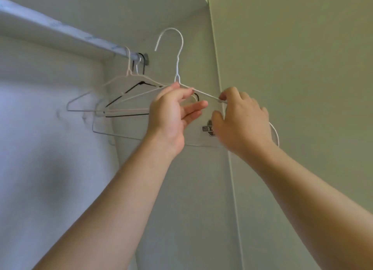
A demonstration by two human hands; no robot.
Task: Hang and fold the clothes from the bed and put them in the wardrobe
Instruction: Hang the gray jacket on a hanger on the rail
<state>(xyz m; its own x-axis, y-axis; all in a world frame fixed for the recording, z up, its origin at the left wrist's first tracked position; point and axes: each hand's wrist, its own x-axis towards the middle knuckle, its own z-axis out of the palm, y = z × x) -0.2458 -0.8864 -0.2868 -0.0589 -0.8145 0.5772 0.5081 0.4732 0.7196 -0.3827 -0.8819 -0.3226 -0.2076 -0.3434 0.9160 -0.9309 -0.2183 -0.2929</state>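
A white wire hanger [177,68] is held up inside the wardrobe, its hook free of the rail and pointing up. My left hand [171,114] pinches it just below the neck, thumb on the wire. My right hand [242,120] grips its right shoulder arm; the hanger's right end curves out behind that hand. The metal rail [60,31] runs from upper left to a bracket on the wardrobe's side wall. No clothes are in view.
Several empty hangers, white, pink and black [131,100], hang at the rail's right end, just left of my left hand. A metal hinge [207,128] sits on the side panel between my hands. The open wardrobe door [302,68] fills the right.
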